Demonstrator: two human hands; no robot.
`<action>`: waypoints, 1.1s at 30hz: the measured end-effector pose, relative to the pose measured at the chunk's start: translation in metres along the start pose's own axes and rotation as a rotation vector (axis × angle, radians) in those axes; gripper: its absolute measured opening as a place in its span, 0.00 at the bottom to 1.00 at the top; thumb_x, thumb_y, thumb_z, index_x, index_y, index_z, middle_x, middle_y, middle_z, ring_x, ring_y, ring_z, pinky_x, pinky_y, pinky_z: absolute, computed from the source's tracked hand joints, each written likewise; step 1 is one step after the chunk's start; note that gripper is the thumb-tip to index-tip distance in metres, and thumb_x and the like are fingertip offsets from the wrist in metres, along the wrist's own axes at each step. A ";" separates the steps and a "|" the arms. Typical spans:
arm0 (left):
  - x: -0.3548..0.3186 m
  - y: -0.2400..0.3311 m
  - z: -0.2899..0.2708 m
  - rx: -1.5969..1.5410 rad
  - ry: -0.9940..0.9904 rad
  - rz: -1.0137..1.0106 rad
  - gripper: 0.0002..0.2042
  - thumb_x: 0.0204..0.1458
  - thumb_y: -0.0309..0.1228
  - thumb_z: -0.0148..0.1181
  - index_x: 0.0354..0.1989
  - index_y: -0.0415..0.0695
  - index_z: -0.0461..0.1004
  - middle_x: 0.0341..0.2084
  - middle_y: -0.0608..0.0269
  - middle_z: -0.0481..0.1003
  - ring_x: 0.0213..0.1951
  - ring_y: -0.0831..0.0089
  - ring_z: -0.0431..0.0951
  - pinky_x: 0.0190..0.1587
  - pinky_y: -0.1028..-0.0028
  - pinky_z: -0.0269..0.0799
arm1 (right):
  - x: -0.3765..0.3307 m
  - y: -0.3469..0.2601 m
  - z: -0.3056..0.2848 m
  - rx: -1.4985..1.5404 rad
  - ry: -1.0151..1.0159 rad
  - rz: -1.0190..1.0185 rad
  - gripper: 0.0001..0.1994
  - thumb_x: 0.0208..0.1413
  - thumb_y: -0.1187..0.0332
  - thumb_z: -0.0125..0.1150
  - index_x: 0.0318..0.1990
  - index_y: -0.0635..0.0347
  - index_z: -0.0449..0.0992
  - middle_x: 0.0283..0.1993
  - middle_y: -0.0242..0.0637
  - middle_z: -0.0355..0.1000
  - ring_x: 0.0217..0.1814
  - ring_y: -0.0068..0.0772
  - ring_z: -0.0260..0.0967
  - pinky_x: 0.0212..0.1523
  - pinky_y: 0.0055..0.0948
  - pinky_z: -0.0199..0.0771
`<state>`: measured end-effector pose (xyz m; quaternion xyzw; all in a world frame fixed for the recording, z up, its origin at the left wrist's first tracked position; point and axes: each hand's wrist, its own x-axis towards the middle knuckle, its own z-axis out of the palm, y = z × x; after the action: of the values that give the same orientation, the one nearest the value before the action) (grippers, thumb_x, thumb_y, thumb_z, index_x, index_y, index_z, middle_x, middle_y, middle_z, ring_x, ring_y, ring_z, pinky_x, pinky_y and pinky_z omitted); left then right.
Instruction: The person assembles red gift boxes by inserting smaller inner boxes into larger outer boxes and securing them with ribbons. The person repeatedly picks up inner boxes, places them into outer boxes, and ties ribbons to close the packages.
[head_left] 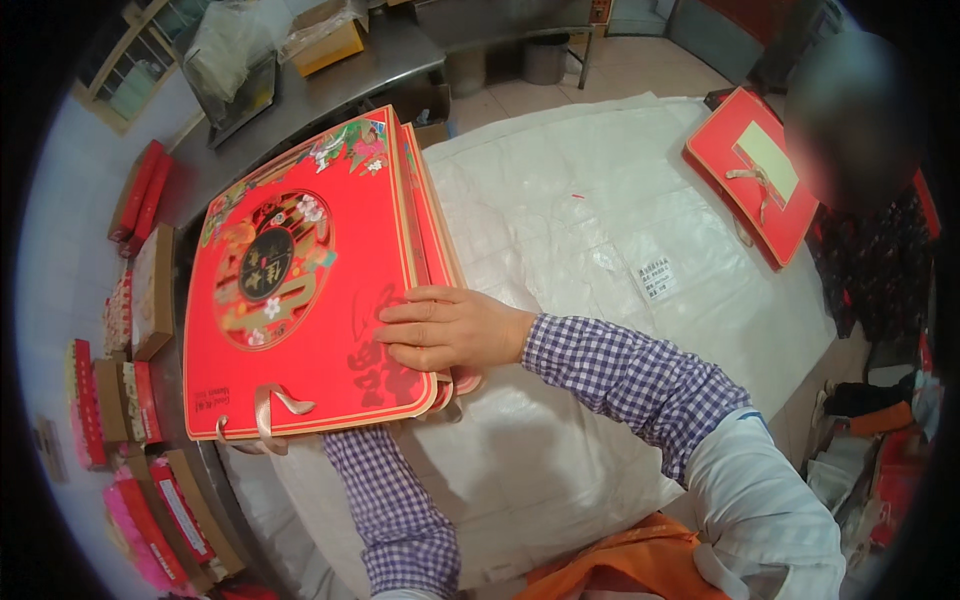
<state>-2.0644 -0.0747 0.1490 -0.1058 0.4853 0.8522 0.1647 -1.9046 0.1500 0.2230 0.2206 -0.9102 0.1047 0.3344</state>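
Tilted at the left of the table is a stack of flat red gift boxes (300, 360), with gold edges, a round floral medallion and pale ribbon handles. At least two boxes lie one behind the other. My right hand (455, 330) curls over their right edge, its fingers close together against the front cover; its thumb is hidden. My left forearm, in a blue checked sleeve (395, 510), runs up behind the lower edge of the boxes. The boxes hide my left hand, so its fingers and their grip do not show.
A white sheet (560, 230) covers the table, with a small printed label (655, 275) on it. Another red box (755, 180) lies at the far right, beside a person in dark patterned clothes (875, 250). A metal counter (330, 90) stands behind; cartons and red packages (150, 400) line the left wall.
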 end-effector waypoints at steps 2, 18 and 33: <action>-0.008 0.005 -0.005 -0.004 0.011 0.030 0.26 0.61 0.47 0.45 0.62 0.44 0.61 0.58 0.58 0.66 0.59 0.62 0.66 0.62 0.58 0.61 | -0.003 -0.001 0.004 0.007 0.006 0.023 0.12 0.56 0.68 0.55 0.48 0.49 0.67 0.62 0.32 0.65 0.65 0.34 0.62 0.63 0.40 0.64; -0.083 0.043 -0.021 0.225 -0.066 0.188 0.19 0.60 0.37 0.54 0.57 0.45 0.64 0.52 0.64 0.69 0.53 0.71 0.71 0.55 0.70 0.71 | -0.017 -0.013 0.011 -0.027 -0.115 0.095 0.18 0.50 0.63 0.58 0.49 0.49 0.67 0.65 0.34 0.61 0.68 0.35 0.56 0.69 0.42 0.55; -0.089 -0.006 -0.179 0.779 -0.345 -0.357 0.08 0.59 0.27 0.46 0.39 0.39 0.71 0.30 0.57 0.79 0.27 0.72 0.78 0.24 0.78 0.73 | -0.149 -0.185 -0.007 0.136 -0.255 0.695 0.29 0.51 0.75 0.52 0.64 0.51 0.63 0.69 0.47 0.54 0.73 0.46 0.49 0.69 0.50 0.49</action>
<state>-1.9763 -0.2420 0.0842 0.0255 0.7089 0.5700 0.4147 -1.7126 0.0386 0.1388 -0.0685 -0.9561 0.2438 0.1477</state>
